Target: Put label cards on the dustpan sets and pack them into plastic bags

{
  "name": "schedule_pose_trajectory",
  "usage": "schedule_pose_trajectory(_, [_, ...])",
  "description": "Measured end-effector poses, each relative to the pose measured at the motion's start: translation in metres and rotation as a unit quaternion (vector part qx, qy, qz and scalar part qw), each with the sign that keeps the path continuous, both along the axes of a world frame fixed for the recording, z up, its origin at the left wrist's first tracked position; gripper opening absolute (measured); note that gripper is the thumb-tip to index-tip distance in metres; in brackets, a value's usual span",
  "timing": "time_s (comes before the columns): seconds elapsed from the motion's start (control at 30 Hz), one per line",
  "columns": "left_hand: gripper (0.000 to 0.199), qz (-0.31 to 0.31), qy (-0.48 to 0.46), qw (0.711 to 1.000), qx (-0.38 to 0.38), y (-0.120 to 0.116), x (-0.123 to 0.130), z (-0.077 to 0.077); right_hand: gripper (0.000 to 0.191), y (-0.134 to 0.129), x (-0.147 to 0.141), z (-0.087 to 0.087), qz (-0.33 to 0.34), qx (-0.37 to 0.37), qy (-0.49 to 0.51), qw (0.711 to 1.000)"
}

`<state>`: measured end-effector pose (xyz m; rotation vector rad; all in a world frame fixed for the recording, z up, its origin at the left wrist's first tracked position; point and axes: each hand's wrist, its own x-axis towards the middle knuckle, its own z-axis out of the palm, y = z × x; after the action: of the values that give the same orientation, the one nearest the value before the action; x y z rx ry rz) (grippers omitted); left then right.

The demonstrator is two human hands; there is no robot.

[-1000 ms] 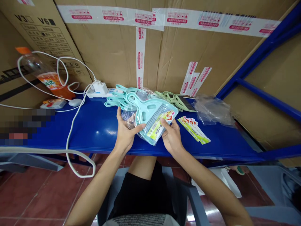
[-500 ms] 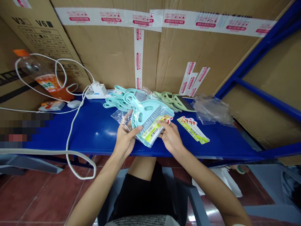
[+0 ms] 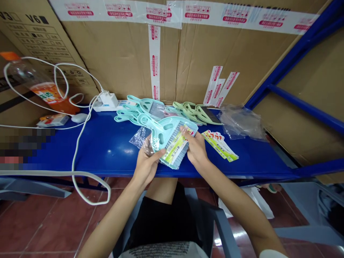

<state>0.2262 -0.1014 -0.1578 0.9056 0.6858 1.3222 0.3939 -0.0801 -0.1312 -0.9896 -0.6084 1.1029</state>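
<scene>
Between my hands is a light-blue dustpan and brush set in a clear plastic bag, tilted above the front of the blue table. A yellow-green and white label card lies over its grey bristles. My left hand grips the set's lower left side, thumb on top by the card's lower end. My right hand holds the right edge, its thumb pressed on the card's upper end. The fingers beneath are partly hidden. To the right, several matching label cards lie fanned on the table.
Behind the set lie more light-blue dustpan sets and green dustpans. Clear bags rest at the right. A power strip, white cable and orange drink bottle stand left. Cardboard walls the back.
My right thumb has moved up along the label card, which now lies flatter over the bristles. The set has shifted slightly down in view as the camera turned a little.
</scene>
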Motion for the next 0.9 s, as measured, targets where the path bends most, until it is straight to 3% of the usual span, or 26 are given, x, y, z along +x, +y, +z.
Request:
schedule_pose_trajectory(0.1, [0.079,0.016,-0.008,1.000,-0.003,0.000,0.001,-0.003,0.055,0.001,0.002,0.003,0.010,0.003,0.010,1.000])
schedule_pose_trajectory(0.33, [0.079,0.059,-0.020,0.998,-0.004,0.010,-0.007,-0.006,0.056,-0.013,0.024,0.009,0.193,-0.074,-0.037,0.978])
schedule_pose_trajectory(0.4, [0.078,0.061,-0.020,0.998,0.004,0.009,-0.005,-0.005,0.053,-0.015,0.024,0.007,0.201,-0.081,-0.049,0.975])
schedule_pose_trajectory(0.6, [0.074,0.035,-0.033,0.998,-0.029,-0.001,0.001,0.000,0.053,-0.016,0.015,0.010,0.144,-0.037,-0.052,0.988])
schedule_pose_trajectory(0.67, [0.077,0.044,-0.033,0.998,-0.019,-0.002,-0.003,0.001,0.054,-0.017,0.016,0.011,0.168,-0.030,-0.061,0.983])
schedule_pose_trajectory(0.8, [0.084,0.052,-0.039,0.997,-0.032,-0.002,-0.011,0.000,0.056,-0.022,0.018,0.009,0.286,-0.057,-0.079,0.953])
schedule_pose_trajectory(0.9, [0.084,0.052,-0.039,0.997,-0.029,-0.002,-0.012,-0.001,0.055,-0.026,0.013,0.004,0.264,-0.035,-0.055,0.962])
